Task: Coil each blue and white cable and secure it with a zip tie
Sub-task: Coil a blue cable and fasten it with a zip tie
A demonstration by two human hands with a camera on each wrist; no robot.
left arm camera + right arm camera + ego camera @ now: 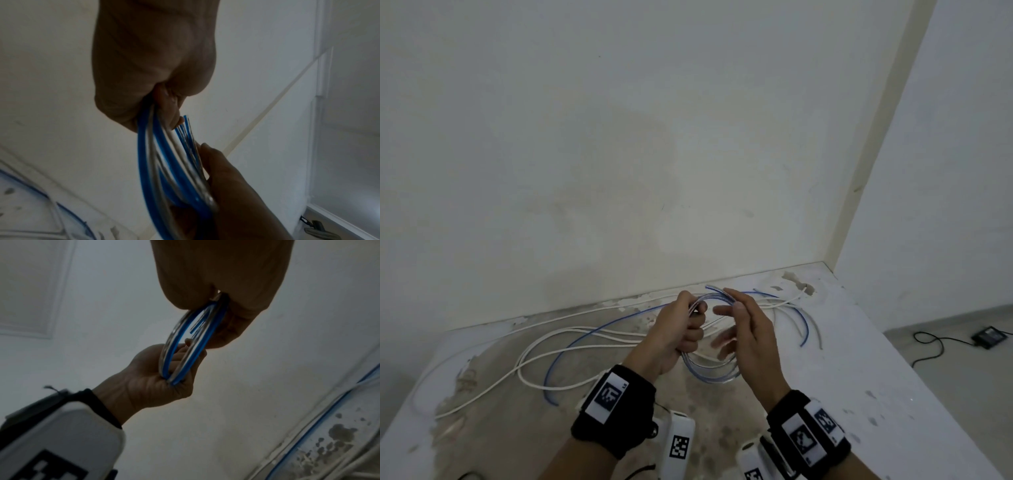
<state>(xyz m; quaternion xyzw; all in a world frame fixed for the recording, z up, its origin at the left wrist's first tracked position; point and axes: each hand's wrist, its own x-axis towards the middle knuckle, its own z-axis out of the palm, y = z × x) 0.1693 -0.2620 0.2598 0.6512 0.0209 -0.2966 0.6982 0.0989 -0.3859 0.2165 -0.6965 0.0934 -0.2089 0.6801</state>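
Observation:
A coil of blue and white cable (709,371) hangs in the air above the stained table (842,377), held between both hands. My left hand (693,329) grips the coil's left side in a curled fist. My right hand (732,308) holds the coil's top right, thumb over the strands, its lower fingers blurred. In the left wrist view the strands (164,162) run from the left hand (164,105) down to the right hand (226,178). The right wrist view shows the coil (174,340) edge-on between the right hand (216,280) and the left hand (154,378). I see no zip tie.
Loose white cables (571,342) and a blue cable (592,329) sprawl over the table to the left and behind the hands, with more ends (804,322) to the right. A wall stands just behind. A black device with its cord (989,337) lies on the floor at right.

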